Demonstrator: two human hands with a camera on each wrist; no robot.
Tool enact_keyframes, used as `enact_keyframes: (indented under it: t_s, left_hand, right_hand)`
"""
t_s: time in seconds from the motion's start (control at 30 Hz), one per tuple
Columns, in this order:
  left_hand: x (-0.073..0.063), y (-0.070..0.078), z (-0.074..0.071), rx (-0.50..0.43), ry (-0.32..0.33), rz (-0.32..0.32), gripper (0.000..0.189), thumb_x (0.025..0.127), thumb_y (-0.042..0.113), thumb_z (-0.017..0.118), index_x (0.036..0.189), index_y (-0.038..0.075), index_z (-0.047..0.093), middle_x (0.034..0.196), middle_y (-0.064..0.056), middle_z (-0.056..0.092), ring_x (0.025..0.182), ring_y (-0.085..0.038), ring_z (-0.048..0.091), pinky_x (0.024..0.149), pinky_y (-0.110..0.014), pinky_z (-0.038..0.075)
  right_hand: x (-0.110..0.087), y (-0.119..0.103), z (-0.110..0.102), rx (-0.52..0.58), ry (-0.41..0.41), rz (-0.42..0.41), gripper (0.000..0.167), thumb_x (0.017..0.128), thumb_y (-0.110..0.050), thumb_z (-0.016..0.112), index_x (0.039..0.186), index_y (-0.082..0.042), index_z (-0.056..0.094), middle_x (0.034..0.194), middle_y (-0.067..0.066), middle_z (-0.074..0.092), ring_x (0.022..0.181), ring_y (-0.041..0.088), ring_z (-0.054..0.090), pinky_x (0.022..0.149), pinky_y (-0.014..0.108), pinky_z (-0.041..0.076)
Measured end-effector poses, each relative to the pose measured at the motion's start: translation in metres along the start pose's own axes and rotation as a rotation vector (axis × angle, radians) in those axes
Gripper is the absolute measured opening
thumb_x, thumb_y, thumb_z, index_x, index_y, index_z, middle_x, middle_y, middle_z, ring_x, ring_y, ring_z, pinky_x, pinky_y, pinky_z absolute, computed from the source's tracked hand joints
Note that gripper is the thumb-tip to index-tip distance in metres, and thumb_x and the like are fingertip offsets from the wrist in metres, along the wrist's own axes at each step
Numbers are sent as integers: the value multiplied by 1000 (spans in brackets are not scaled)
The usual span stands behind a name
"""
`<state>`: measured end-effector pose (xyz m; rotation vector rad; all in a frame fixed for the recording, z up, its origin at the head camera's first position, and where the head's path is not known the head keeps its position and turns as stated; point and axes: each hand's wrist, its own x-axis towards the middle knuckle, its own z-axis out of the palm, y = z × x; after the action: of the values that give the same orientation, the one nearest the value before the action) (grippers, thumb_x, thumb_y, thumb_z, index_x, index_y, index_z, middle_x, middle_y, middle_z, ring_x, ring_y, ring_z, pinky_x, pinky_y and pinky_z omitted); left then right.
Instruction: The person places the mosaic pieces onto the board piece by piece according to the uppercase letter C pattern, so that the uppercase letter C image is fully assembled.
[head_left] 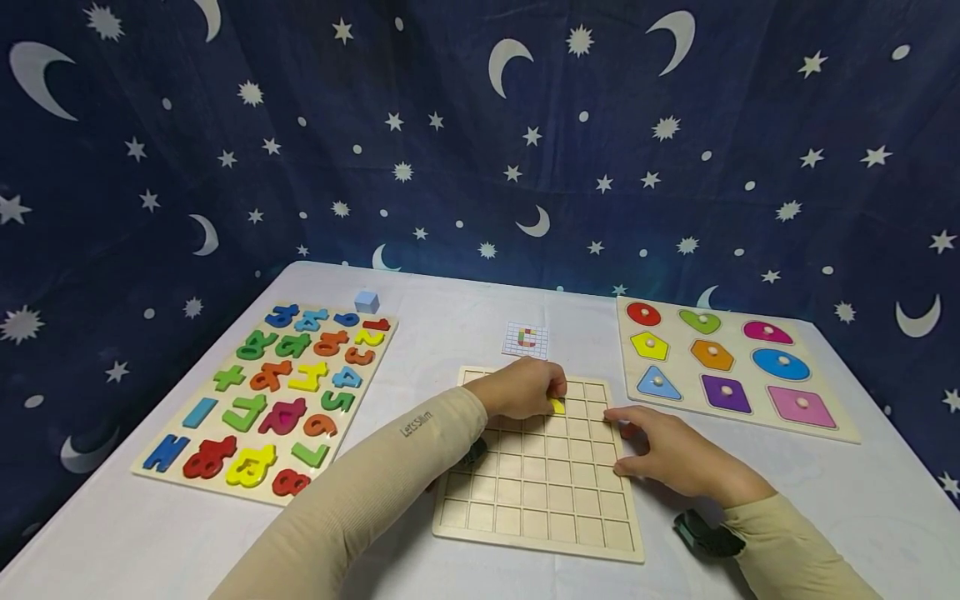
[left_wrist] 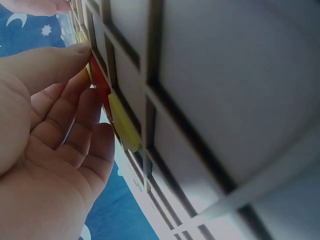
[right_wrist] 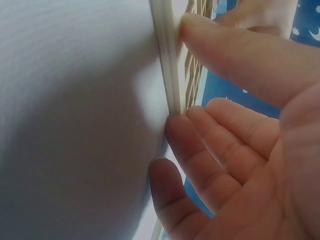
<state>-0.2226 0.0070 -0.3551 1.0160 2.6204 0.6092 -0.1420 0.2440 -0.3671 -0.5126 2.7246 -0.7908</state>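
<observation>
Just below the frame's centre, your left hand (head_left: 517, 388) bends over the grid board (head_left: 534, 522), fingertips at a yellow piece (head_left: 557, 407); whether they pinch it I can't tell. Your right hand (head_left: 678, 452) spreads against the board's right edge, probably steadying it.

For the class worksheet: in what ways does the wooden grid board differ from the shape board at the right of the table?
The grid board is ruled into square cells; the shape board carries nine coloured shapes with knobs.
The right hand touches the grid board's edge, while neither hand touches the shape board.
The grid board lies nearer the head camera than the shape board.
Both are flat, pale boards.
</observation>
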Motion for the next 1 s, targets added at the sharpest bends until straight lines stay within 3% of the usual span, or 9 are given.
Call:
enact_keyframes:
  t_s: [0.37,0.53,0.73,1.0]
  left_hand:
    - [-3,1,-4,-32,-4,-29,18,86,4,75,99,10,64,86,5,59,83,-9,53,77,-20,43]
    - [-8,-1,-11,-38,-12,-31,21,89,7,73,109,8,66,98,2,64,92,-10,57,85,-22,45]
    - [-22,-5,-23,-84,-4,-41,29,90,9,73,118,6,65,115,-4,67,111,-18,59,96,-28,45]
    - [-48,-15,-40,-88,34,-72,35,91,10,74,124,5,64,123,-5,65,120,-22,58,102,-35,44]
  right_hand:
    - [1,2,0,-5,7,5,70,82,-28,84,140,-3,54,135,14,57,120,33,55,104,57,39]
    - [1,1,-1,-2,6,5,70,82,-27,84,140,-3,54,135,14,57,120,33,55,104,57,39]
    - [1,0,0,-2,6,3,69,82,-27,84,140,-3,54,136,14,57,120,34,54,104,58,38]
    - [0,-1,1,-8,10,7,68,82,-25,84,140,-3,54,135,14,57,119,33,55,104,57,39]
